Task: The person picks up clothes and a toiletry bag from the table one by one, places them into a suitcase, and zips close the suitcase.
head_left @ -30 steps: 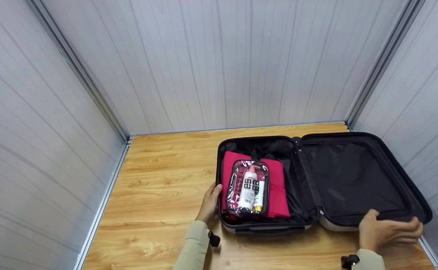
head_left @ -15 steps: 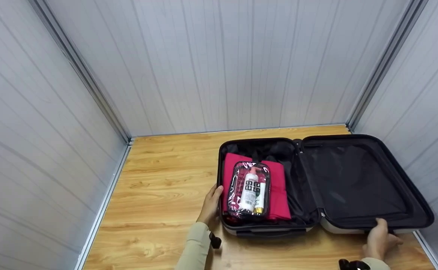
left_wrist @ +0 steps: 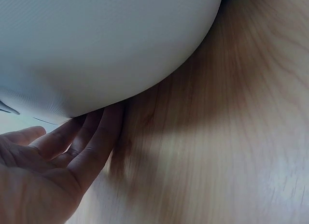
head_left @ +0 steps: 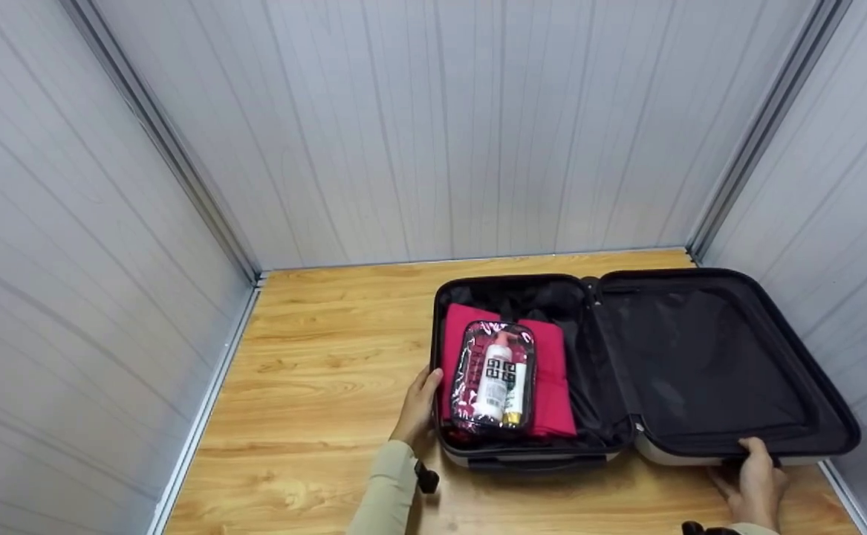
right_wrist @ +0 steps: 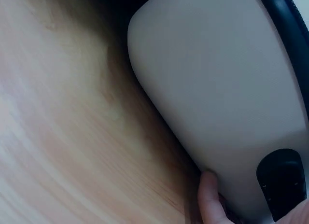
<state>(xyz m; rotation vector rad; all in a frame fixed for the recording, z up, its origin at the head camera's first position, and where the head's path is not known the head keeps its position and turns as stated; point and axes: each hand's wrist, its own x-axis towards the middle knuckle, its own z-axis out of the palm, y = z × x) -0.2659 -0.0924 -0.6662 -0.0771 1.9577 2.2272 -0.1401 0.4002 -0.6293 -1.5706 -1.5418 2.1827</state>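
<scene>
An open suitcase [head_left: 708,364] with a pale shell and black lining lies on the floor. Its left half holds folded pinkish-red cloth [head_left: 552,390]. On the cloth rests a clear pouch [head_left: 468,379] containing a pump bottle [head_left: 492,383] and a gold-capped tube [head_left: 515,394]. My left hand [head_left: 416,409] holds the case's left side, thumb at the rim; in the left wrist view its fingers [left_wrist: 99,144] reach under the shell. My right hand [head_left: 758,479] grips the front edge of the right half, thumb over the rim. One finger [right_wrist: 208,195] touches the shell's lower edge in the right wrist view.
The wood-look floor [head_left: 314,371] extends left and in front of the case. Pale panel walls stand behind [head_left: 418,134] and on both sides, the right wall [head_left: 842,245] close to the case's right half. A carry handle [head_left: 537,464] sits on the left half's front.
My right hand has moved from above the right half's front corner down to its front edge and taken hold there. My left hand stays at the left side.
</scene>
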